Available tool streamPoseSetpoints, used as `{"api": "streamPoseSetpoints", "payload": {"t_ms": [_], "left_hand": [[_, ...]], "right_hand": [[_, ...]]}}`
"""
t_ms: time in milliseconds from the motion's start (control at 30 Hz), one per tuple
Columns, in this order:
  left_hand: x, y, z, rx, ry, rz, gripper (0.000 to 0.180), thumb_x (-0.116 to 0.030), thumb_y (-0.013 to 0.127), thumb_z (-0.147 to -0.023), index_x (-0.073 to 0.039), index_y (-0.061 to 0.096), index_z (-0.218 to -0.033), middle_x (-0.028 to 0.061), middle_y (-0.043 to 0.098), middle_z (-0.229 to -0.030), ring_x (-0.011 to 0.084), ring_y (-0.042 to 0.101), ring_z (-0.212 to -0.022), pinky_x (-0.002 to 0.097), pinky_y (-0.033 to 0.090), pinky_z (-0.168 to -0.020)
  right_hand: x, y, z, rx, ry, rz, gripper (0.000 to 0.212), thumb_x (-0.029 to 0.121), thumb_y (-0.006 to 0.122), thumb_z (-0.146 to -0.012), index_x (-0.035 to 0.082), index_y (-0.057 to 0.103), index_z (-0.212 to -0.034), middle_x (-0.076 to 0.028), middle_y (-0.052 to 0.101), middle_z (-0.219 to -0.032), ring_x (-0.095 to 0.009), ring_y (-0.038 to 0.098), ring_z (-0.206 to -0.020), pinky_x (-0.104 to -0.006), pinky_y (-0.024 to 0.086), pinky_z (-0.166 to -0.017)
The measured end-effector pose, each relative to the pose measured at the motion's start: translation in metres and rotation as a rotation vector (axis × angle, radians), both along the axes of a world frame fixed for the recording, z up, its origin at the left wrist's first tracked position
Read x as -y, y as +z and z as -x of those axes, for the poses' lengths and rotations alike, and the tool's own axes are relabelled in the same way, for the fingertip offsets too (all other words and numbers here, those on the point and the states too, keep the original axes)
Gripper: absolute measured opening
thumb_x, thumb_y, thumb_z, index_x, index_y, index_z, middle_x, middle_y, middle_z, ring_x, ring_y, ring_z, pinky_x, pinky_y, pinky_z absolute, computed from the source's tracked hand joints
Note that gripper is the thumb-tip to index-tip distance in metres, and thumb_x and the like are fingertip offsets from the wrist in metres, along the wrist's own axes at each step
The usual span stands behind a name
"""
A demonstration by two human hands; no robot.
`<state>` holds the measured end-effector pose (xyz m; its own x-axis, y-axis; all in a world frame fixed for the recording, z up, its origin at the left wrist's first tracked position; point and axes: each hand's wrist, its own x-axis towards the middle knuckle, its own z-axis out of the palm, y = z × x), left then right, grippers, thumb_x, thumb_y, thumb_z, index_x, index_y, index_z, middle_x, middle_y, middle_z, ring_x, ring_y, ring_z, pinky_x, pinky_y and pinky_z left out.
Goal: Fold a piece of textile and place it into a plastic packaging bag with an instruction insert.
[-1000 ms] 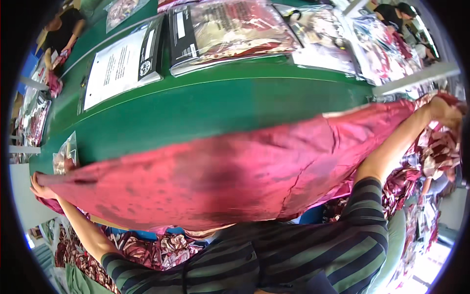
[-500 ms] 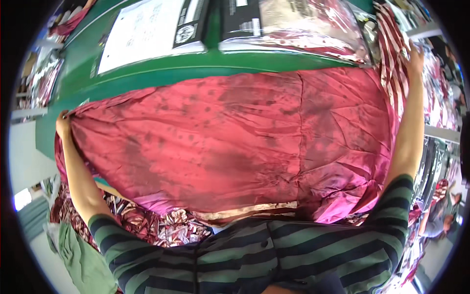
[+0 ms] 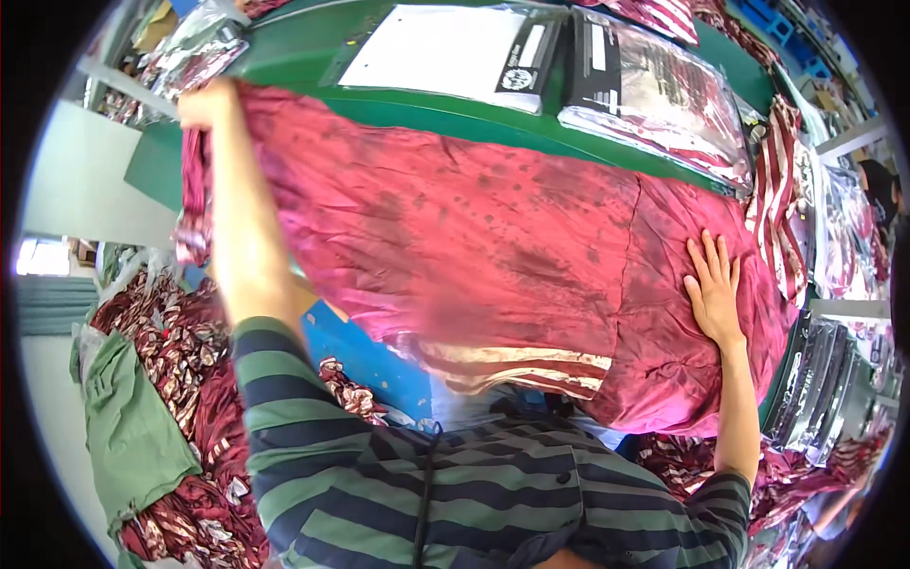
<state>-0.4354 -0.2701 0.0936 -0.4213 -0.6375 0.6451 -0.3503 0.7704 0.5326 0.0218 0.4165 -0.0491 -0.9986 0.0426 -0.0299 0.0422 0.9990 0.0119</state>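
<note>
A large crumpled red cloth (image 3: 493, 237) with dark blotches lies across the green table. A seam runs down its right part, and a cream-and-dark-red striped strip (image 3: 531, 365) shows along its near edge. At the cloth's far left end, my left hand (image 3: 210, 106) is closed on the edge, slightly blurred; some fabric hangs down below it. My right hand (image 3: 715, 292) lies flat on the right part of the cloth, fingers spread.
Behind the cloth, on the green table (image 3: 313, 52), lie a clear-bagged white sheet pack (image 3: 427, 49) and a bagged folded textile (image 3: 664, 90). Striped fabric (image 3: 777, 194) is at the right. Heaps of dark red fabric (image 3: 156, 322) and a green cloth (image 3: 133, 427) are at lower left.
My left hand has moved farther away with the cloth's left end. My right hand has come from beyond the far right edge down onto the cloth. The view has turned left.
</note>
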Motion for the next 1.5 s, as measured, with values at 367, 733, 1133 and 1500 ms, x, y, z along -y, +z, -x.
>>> {"api": "streamPoseSetpoints", "payload": {"t_ms": [367, 733, 1133, 1500], "left_hand": [[-0.463, -0.074, -0.369, -0.462, -1.605, 0.197, 0.045, -0.030, 0.054, -0.101, -0.014, 0.053, -0.142, 0.0111, 0.052, -0.143, 0.0257, 0.053, -0.123, 0.0372, 0.044, -0.107], [-0.246, -0.286, -0.350, 0.437, -1.538, -0.428, 0.051, -0.028, 0.064, -0.097, -0.003, 0.053, -0.140, 0.0118, 0.061, -0.133, 0.0257, 0.059, -0.115, 0.0347, 0.047, -0.105], [-0.211, -0.194, -0.237, 0.558, -1.714, 0.345, 0.036, -0.026, 0.074, -0.086, -0.001, 0.070, -0.111, 0.0117, 0.070, -0.105, 0.0256, 0.065, -0.087, 0.0360, 0.054, -0.080], [-0.205, -0.209, -0.260, 0.623, -1.845, -0.058, 0.037, -0.026, 0.072, -0.088, -0.003, 0.068, -0.116, 0.0108, 0.070, -0.109, 0.0252, 0.064, -0.092, 0.0356, 0.052, -0.086]], "right_hand": [[-0.046, 0.070, -0.060, 0.176, 0.315, 2.410, 0.068, 0.056, 0.041, -0.105, 0.018, 0.027, -0.160, -0.026, 0.042, -0.153, -0.045, 0.045, -0.139, -0.0613, 0.046, -0.105], [-0.246, 0.017, -0.109, 0.131, -0.231, 2.148, 0.078, 0.069, 0.042, -0.099, 0.019, 0.031, -0.158, -0.022, 0.047, -0.151, -0.040, 0.057, -0.129, -0.0490, 0.052, -0.099], [-0.198, 0.098, -0.164, -0.202, -0.427, 1.286, 0.079, 0.052, 0.063, -0.098, 0.012, 0.031, -0.158, -0.023, 0.045, -0.150, -0.024, 0.065, -0.104, -0.0381, 0.059, -0.080], [-0.207, 0.095, -0.037, -0.077, 0.283, 0.367, 0.057, 0.003, 0.067, -0.078, 0.010, 0.058, -0.134, -0.016, 0.064, -0.130, -0.038, 0.064, -0.108, -0.0417, 0.052, -0.098]]}}
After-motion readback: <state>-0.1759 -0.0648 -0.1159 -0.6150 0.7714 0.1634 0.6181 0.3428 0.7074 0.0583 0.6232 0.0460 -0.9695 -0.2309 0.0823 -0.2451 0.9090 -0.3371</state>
